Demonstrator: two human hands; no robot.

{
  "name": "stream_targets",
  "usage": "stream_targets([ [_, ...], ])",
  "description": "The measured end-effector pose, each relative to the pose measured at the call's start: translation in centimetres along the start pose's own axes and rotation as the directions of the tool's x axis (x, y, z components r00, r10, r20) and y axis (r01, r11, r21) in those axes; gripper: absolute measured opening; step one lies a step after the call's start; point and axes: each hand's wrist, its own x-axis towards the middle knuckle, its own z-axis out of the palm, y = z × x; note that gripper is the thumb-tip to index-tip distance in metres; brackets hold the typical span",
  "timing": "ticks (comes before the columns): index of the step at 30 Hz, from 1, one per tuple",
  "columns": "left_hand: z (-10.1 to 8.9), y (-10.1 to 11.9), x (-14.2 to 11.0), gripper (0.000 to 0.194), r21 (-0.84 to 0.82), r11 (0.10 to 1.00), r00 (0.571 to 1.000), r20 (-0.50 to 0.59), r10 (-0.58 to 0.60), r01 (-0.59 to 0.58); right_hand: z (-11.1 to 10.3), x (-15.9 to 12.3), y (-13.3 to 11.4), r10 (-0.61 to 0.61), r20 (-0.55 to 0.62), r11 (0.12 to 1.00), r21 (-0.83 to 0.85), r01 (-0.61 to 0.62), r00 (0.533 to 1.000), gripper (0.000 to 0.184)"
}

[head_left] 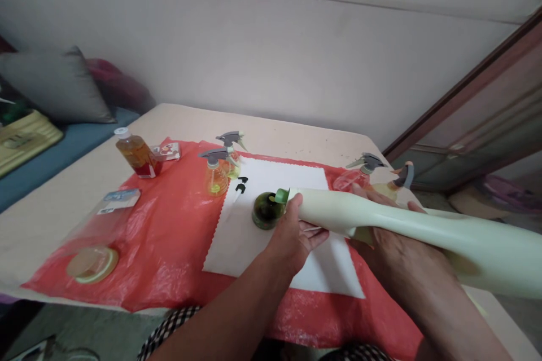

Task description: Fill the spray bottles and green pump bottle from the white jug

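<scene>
Left hand (292,237) pinching a pale green container (339,206) near its green spout (281,196), right hand (392,243) curled around its body, beside a dark round jar (263,217).

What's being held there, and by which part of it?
A pale green container: the left hand holds it near its front end; the right hand farther back, its grip partly hidden.
</scene>
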Motion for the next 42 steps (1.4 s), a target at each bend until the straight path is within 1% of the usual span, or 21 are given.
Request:
stream_targets([
  [5,0.1,0.0,-0.1,0.063,-0.011,1.0,1.0,0.005,-0.001,0.001,-0.5,0.1,-0.5,0.002,-0.059,1.0,-0.03,-0.003,0.998,0.058],
  [11,0.2,0.1,-0.1,0.063,-0.012,1.0,1.0,-0.002,-0.012,0.012,-0.9,0.2,-0.6,0.041,-0.003,0.999,0.01,-0.041,0.999,0.063],
  [14,0.3,0.1,-0.3,0.062,-0.014,1.0,1.0,-0.005,-0.006,0.006,-1.0,0.3,-0.6,0.033,0.007,0.999,0.016,-0.033,0.999,0.067],
  [21,0.5,0.2,-0.5,0.06,-0.022,1.0,1.0,-0.003,-0.01,0.01,-1.2,0.5,-0.5,0.049,0.026,0.998,0.038,-0.05,0.998,0.062],
  [26,0.3,0.1,-0.4,0.06,-0.016,1.0,1.0,0.01,-0.008,0.008,-1.2,0.6,-0.5,0.027,-0.009,1.0,0.008,-0.027,1.0,0.065],
  [29,0.3,0.1,-0.4,0.06,-0.011,1.0,1.0,0.005,-0.006,0.006,-1.3,0.7,-0.6,0.041,-0.023,0.999,0.02,-0.04,0.999,0.065],
  [31,0.3,0.1,-0.4,0.061,-0.009,1.0,1.0,-0.002,-0.006,0.006,-1.4,0.7,-0.7,0.058,-0.009,0.998,0.028,-0.058,0.998,0.065],
  [33,0.3,0.1,-0.4,0.062,-0.008,1.0,1.0,-0.004,-0.004,0.004,-1.5,0.7,-0.6,0.048,0.026,0.999,0.026,-0.048,0.999,0.065],
  [36,0.3,0.1,-0.4,0.06,-0.013,1.0,1.0,0.021,-0.004,0.004,-1.5,0.6,-0.5,0.034,0.061,0.999,0.023,-0.035,0.998,0.062],
  [39,0.3,0.1,-0.5,0.06,-0.018,1.0,0.999,0.037,-0.001,0.001,-1.8,0.7,-0.4,0.05,0.079,0.998,0.033,-0.053,0.996,0.06],
  [42,0.4,0.1,-0.5,0.062,-0.017,1.0,1.0,0.025,-0.006,0.006,-2.1,0.7,-0.5,0.062,0.082,0.997,0.047,-0.066,0.995,0.063],
])
